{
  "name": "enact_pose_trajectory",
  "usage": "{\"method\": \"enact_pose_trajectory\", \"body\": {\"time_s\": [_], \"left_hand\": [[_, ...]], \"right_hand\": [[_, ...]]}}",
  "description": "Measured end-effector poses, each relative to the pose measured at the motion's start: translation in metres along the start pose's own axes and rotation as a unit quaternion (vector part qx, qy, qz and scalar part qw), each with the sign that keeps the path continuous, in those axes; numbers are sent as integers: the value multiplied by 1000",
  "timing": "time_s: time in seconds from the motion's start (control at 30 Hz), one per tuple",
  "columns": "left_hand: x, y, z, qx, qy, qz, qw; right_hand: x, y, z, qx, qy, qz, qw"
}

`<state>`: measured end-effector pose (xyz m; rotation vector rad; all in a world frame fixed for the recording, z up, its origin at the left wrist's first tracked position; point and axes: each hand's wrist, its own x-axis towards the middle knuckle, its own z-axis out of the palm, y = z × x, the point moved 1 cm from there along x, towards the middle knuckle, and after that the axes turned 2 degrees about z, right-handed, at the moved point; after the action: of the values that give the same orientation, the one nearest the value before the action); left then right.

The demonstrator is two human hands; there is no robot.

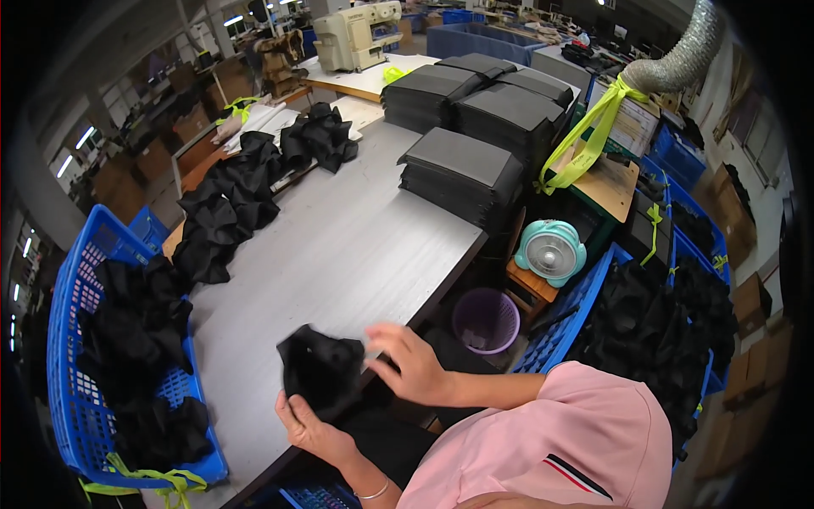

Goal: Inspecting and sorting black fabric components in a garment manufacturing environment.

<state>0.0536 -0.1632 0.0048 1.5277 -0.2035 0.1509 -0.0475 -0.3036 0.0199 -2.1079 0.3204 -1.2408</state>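
Note:
My left hand (314, 431) grips the lower edge of a black cloth piece (320, 366), thumb and fingers closed on it. The piece is open like a small pouch or cup, with a pointed corner at its top, and is held over the near edge of the grey table (322, 254). My right hand (409, 363) hovers at the right side of the piece, thumb and fingers apart and slightly blurred. Whether its fingertips touch the cloth I cannot tell. Similar black pieces (225, 208) lie in a heaped row along the table's left side.
A blue basket (64, 339) of black pieces stands at the left. Stacks of flat black sheets (462, 161) fill the table's far right. Beyond the right edge are a turquoise fan (551, 253), a purple bin (486, 321) and blue crates (585, 288). A sewing machine (356, 38) stands behind.

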Motion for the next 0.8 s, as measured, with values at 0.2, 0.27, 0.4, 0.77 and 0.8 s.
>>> {"method": "enact_pose_trajectory", "body": {"time_s": [0.2, 0.27, 0.4, 0.77, 0.8], "left_hand": [[-31, 22, 23, 33, -167, 173, 970], [-45, 31, 34, 41, -244, 231, 941], [-82, 28, 35, 32, -369, 197, 908], [-105, 26, 33, 20, -486, 134, 863], [-100, 27, 34, -5, -478, 161, 863]], "right_hand": [[-43, 6, 27, 28, -226, -18, 974], [-53, 42, 34, 74, -335, 1, 939], [-26, 50, 37, 284, -286, 164, 900], [2, 122, 90, 528, -158, 338, 763], [0, 117, 86, 544, -172, 382, 727]]}}
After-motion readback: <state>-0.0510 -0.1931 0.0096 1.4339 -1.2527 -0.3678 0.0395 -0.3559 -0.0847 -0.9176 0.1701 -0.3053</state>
